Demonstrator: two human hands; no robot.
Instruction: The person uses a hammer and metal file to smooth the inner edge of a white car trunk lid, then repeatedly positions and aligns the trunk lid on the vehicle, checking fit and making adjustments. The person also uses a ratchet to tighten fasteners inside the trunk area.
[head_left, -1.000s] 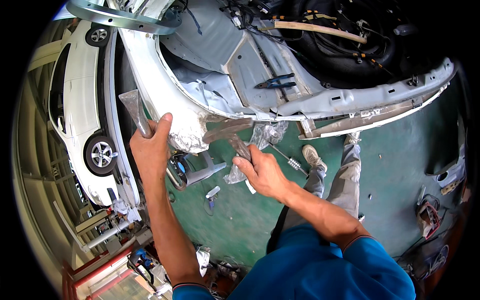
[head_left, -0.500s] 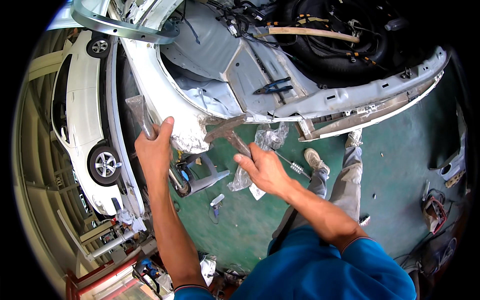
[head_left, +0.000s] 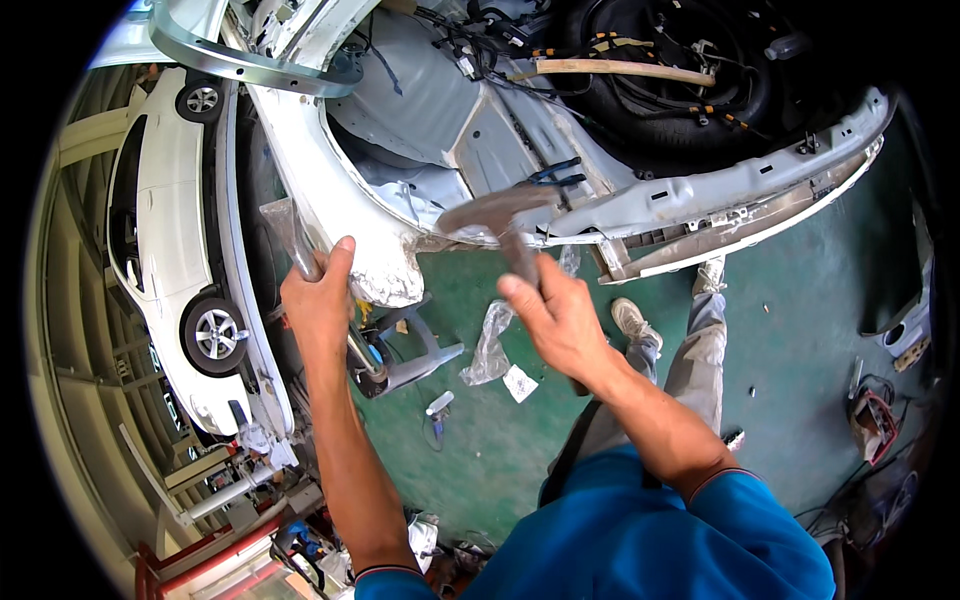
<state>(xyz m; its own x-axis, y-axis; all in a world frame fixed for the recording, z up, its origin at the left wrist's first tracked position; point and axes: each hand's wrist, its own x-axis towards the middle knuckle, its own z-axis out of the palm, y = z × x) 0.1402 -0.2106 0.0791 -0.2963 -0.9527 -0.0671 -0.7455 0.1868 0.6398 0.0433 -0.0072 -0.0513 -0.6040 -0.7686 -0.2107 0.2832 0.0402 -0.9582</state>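
My left hand [head_left: 322, 305] is closed around a metal bar with a flared, flat end [head_left: 286, 232], the thumb pointing up. This bar is beside the white rear body panel [head_left: 322, 185] of a stripped car, and whether its flat end touches the panel is unclear. In my right hand [head_left: 568, 325] is a hammer [head_left: 505, 212], gripped by its handle. Its head is raised over the lower edge of the car's rear opening, apart from the bar. Scuffed, crumpled-looking metal [head_left: 392, 278] forms the panel's lower corner, between my hands.
Pliers with dark blue handles [head_left: 560, 172] lie in the car's trunk floor. Under the panel are a grey jack [head_left: 425, 360] and clear plastic wrap [head_left: 490, 345] on the green floor [head_left: 480, 450]. Another white car [head_left: 175, 230] stands left. A bumper beam [head_left: 750, 235] crosses the rear.
My right hand has moved the hammer up and to the right, away from the panel corner. My left hand and the bar have shifted slightly right in the view.
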